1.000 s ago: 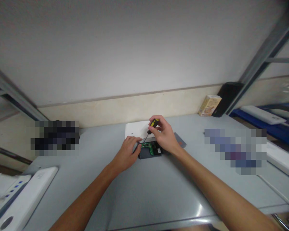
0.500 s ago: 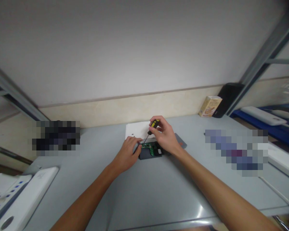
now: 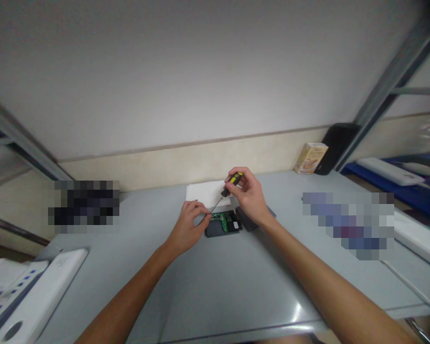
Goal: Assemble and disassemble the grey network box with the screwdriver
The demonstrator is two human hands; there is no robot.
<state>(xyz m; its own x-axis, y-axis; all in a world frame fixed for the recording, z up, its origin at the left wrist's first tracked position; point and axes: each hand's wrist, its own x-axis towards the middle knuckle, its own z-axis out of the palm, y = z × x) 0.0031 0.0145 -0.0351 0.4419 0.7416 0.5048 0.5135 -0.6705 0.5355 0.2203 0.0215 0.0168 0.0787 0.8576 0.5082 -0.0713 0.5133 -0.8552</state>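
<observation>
My right hand point(image 3: 249, 193) is closed round a black and yellow screwdriver point(image 3: 231, 184), whose thin shaft slants down to the left. Its tip meets the fingertips of my left hand point(image 3: 190, 222) at the upper left corner of an opened device point(image 3: 222, 224). That device lies on the table and shows a green circuit board, a black part and a dark grey section. The left thumb and forefinger are pinched together; anything between them is too small to make out. Behind the device lies white paper point(image 3: 208, 192). A dark grey cover point(image 3: 248, 220) rests beneath my right wrist.
A yellow box point(image 3: 310, 158) and a black case point(image 3: 334, 148) stand at the back right of the grey table point(image 3: 215, 296). Blurred items lie at left and right. A white power strip point(image 3: 43, 296) is at the front left, and a white cable point(image 3: 408, 282) at the right.
The screwdriver and my right hand have shifted slightly up and right, and the screwdriver tip has moved left to my left fingertips. More of the dark grey cover shows.
</observation>
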